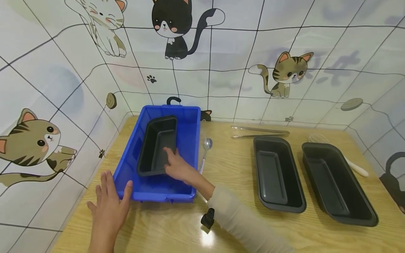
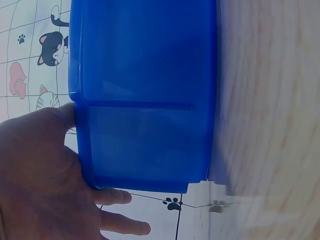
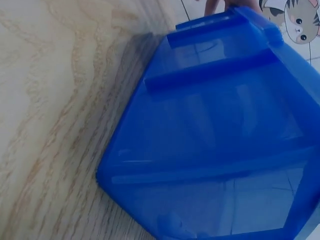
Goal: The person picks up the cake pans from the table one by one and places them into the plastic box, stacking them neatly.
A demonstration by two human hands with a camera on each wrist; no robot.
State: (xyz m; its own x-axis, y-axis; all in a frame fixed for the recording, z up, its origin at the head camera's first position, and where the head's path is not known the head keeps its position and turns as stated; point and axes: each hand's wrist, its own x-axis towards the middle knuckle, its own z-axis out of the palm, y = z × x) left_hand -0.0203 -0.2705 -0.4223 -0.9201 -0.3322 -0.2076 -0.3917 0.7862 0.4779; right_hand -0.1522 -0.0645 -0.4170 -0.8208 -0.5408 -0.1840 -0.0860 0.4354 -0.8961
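Observation:
A dark loaf pan (image 1: 155,151) lies inside a blue plastic bin (image 1: 190,154), toward its left side. My right hand (image 1: 180,167) reaches over the bin's right wall, its index finger extended over the pan's interior near the right rim. At the bin's front left corner is my left hand (image 1: 109,207), fingers spread. In the left wrist view, the left thumb rests by the rim of the bin (image 2: 145,60) while straight fingers extend past the corner. The right wrist view shows the bin's outer wall (image 3: 200,120); the right hand is hidden there.
Two more dark loaf pans (image 1: 272,175) (image 1: 335,182) stand on the wooden table (image 1: 227,168) to the right. Metal tongs (image 1: 259,131) lie behind them. A spoon (image 1: 207,144) lies beside the bin, a whisk (image 1: 357,167) behind the far right pan. Tiled cat-print walls enclose the table.

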